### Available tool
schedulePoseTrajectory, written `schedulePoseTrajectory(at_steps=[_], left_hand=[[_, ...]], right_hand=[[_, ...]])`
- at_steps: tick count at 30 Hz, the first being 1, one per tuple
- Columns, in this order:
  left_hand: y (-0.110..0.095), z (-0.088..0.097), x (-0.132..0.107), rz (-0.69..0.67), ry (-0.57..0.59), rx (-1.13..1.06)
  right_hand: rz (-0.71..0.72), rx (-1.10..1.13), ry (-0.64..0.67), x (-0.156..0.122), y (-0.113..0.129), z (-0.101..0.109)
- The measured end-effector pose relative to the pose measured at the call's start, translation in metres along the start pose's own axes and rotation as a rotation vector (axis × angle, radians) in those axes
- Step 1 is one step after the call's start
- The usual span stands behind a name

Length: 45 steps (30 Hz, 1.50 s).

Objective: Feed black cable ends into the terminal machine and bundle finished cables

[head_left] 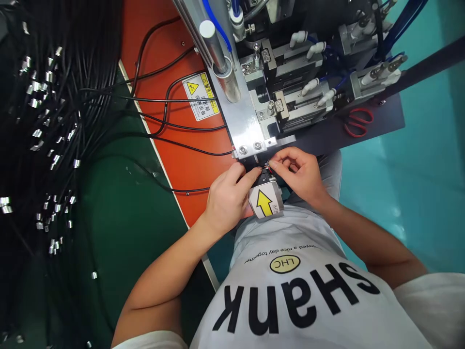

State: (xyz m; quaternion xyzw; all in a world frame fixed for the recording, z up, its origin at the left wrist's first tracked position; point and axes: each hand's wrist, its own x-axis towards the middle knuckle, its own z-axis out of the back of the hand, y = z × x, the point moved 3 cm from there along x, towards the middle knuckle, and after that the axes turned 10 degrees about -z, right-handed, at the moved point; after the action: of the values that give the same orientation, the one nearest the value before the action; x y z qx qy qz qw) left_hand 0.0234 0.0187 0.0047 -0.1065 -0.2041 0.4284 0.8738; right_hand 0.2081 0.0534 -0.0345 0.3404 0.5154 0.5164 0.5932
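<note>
My left hand [227, 196] is closed at the front of the machine [250, 131], its thumb and forefinger at a small dark fixture. A black cable [191, 190] runs under this hand from the left; its end is hidden. Opposite, my right hand [300, 174] pinches thin wires [268, 167], one of them red, at the same spot; their tips are too small to make out. Just below the fingers sits a metal cover with a yellow arrow label [267, 199].
Many black cables with shiny metal ends [54, 106] lie heaped on the green mat [119, 208]. A warning label [201, 97] is stuck on the orange surface [160, 63]. Red-handled scissors [358, 122] rest on the dark plate at right. Air cylinders and blue tubes stand behind.
</note>
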Motion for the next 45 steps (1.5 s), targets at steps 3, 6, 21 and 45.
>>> schedulePoseTrajectory(at_steps=[3,6,21,45], left_hand=[[-0.001,0.0,0.001,-0.016,-0.007,0.009],[-0.001,0.001,0.001,-0.031,-0.019,0.015],[0.001,0.0,-0.002,-0.016,-0.002,0.007],[0.0,0.0,-0.001,-0.021,0.01,0.021]], right_hand=[[0.187,-0.123,-0.089,-0.005,0.007,-0.002],[0.283,-0.151,-0.096,-0.007,0.009,-0.005],[0.087,0.114,-0.045,-0.005,-0.004,-0.017],[-0.107,0.149,0.002,-0.002,0.0,-0.01]])
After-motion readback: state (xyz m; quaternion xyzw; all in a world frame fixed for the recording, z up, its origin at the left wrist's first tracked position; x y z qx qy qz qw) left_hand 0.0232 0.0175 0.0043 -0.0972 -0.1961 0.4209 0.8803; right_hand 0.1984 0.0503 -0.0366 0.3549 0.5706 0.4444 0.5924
